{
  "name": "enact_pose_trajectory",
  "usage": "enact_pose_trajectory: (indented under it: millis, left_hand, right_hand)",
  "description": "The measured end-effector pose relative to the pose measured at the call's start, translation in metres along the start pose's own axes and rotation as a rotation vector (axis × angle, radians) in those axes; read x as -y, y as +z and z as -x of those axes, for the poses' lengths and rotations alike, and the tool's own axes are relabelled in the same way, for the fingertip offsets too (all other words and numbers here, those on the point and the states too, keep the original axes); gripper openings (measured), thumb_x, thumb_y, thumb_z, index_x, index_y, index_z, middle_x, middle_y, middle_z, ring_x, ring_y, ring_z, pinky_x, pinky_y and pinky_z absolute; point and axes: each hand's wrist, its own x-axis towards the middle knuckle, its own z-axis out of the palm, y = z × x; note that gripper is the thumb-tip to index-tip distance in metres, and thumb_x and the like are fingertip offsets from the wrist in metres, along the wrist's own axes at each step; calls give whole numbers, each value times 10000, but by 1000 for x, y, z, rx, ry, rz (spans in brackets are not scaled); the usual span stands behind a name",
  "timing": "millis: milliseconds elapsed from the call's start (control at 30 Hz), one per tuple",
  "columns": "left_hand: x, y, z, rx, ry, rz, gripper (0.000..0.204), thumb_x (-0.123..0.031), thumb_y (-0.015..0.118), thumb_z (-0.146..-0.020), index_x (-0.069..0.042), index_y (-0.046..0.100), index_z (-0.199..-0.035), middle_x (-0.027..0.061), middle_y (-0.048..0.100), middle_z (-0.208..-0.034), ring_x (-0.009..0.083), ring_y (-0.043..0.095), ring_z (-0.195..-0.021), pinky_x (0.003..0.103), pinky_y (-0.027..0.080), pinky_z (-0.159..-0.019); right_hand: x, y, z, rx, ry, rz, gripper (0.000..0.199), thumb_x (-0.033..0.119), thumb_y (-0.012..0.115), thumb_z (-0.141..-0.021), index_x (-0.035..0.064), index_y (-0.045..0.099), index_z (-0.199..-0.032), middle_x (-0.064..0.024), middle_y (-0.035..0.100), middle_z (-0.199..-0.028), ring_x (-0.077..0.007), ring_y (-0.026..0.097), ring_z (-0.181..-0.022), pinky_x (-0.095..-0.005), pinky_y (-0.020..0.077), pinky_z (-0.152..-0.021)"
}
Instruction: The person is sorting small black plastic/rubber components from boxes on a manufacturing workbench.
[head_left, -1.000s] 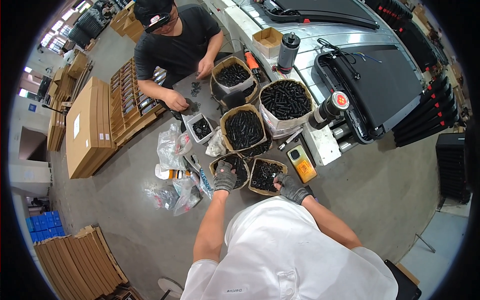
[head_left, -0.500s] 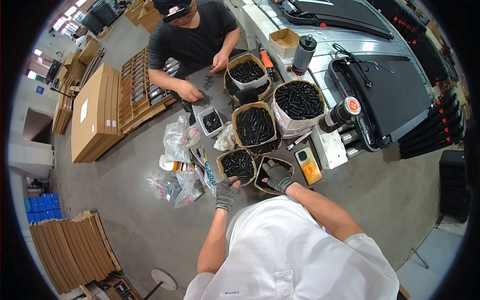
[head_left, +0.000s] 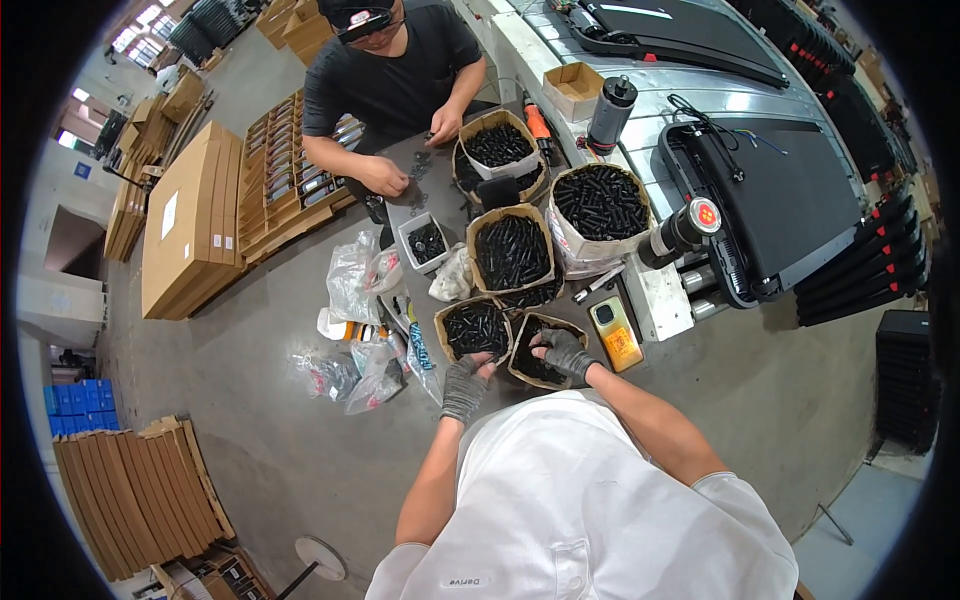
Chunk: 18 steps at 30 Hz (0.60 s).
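Note:
Grey fingerless gloves cover both my hands. My left hand [head_left: 467, 387] is at the near edge of a cardboard box of black cylindrical parts [head_left: 476, 329], thumb and fingers drawn together; whatever is between them is too small to make out. Over the box beside it, which holds small dark pieces [head_left: 532, 362], my right hand [head_left: 564, 354] has its fingertips pinched together. I cannot tell what they hold. Beyond these stand a larger box of black cylindrical parts [head_left: 512, 250] and a white tray [head_left: 405, 245] of small black pieces.
Across the table a person in black [head_left: 395, 90] handles small dark pieces. A phone [head_left: 616, 335] and a black motor-like cylinder [head_left: 680, 232] lie to my right. Plastic bags [head_left: 376, 378] are at left. Another full box [head_left: 600, 205] stands beside the metal-topped bench [head_left: 660, 310].
My right hand has drawn back slightly, its fingers coming together above the small dark pieces. My left hand has shifted a little to the right along the box edge.

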Motion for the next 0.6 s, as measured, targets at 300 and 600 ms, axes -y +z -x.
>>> enact_pose_trajectory:
  millis: [300, 600]
  left_hand:
    - [-15, 11, 1, 53, -59, 128, 204, -98, 636, -874, 31, 613, -1030, 70, 655, -811, 132, 615, -685, 270, 518, -614]
    - [-15, 19, 5, 111, -55, 158, 262, -124, 657, -866, 32, 622, -1074, 62, 657, -819, 114, 607, -715, 258, 508, -649]
  right_hand:
    - [10, -24, 27, 258, 271, -966, 229, 170, 586, -881, 13, 611, -1046, -61, 611, -945, -148, 595, -877, -293, 515, -794]
    - [11, -24, 34, 284, 361, -1400, 382, 124, 549, -887, -39, 527, -1233, -156, 599, -1166, -255, 581, -1103, -337, 469, -976]
